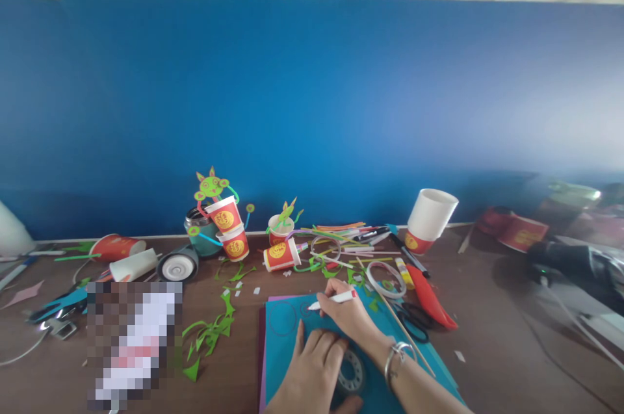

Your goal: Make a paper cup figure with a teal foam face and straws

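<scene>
My right hand (pixel 348 310), closed round a white marker with a red end (pixel 340 297), rests its tip on a blue sheet of paper (pixel 380 394). Beside the tip a small circle is drawn; a larger drawn circle (pixel 283 318) lies to its left. My left hand (pixel 316 362) lies flat on the same sheet, its index finger stretched forward below the small circle. Between its fingers and thumb is a ring-shaped roll of tape (pixel 351 372), partly covered by the hand. A purple sheet (pixel 263 375) shows under the blue one.
Green paper scraps (pixel 214 329) lie left of the sheets. Behind stand decorated paper cups (pixel 236 244) and a white cup stack (pixel 433 212). Black scissors (pixel 414 322), a red object (pixel 431 297) and a thin stick (pixel 404 329) lie right. A blue panel (pixel 312 108) borders the table.
</scene>
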A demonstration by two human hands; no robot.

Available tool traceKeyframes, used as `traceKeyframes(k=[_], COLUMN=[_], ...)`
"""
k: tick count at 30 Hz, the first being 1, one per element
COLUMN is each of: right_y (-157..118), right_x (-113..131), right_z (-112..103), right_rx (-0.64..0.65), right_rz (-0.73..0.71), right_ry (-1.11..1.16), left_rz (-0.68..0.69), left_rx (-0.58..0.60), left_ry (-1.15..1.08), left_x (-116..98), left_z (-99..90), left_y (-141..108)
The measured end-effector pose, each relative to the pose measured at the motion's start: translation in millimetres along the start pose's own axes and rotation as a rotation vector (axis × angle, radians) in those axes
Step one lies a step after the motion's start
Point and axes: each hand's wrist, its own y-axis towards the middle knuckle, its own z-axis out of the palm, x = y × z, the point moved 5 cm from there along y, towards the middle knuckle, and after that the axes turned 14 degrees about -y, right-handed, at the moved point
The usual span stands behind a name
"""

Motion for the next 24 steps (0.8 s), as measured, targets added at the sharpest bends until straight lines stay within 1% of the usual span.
traceKeyframes(k=[5, 12, 21, 24], right_y=[0.9, -1.5, 0.9, 0.7], right_x=[-2.6, 3.7, -2.8, -1.4], right_z=[4.5, -3.9, 4.4, 1.4], right_rx=[0.028, -0.009, 0.039, 0.016], right_rz=[0.011, 0.001, 0.007, 0.012], right_ry=[0.035, 0.020, 0.053, 0.055], left_rz=[-0.029, -0.044, -0.062, -0.069], left_rx=[0.025, 0.048, 0.064, 0.070], left_ry=[-0.012, -0.033, -0.052, -0.051], left_x=[1.6, 0.2, -1.0, -1.3], left_z=[0.7, -0.2, -1.4, -1.8], left_y=[0.7, 1.7, 1.6, 2.2])
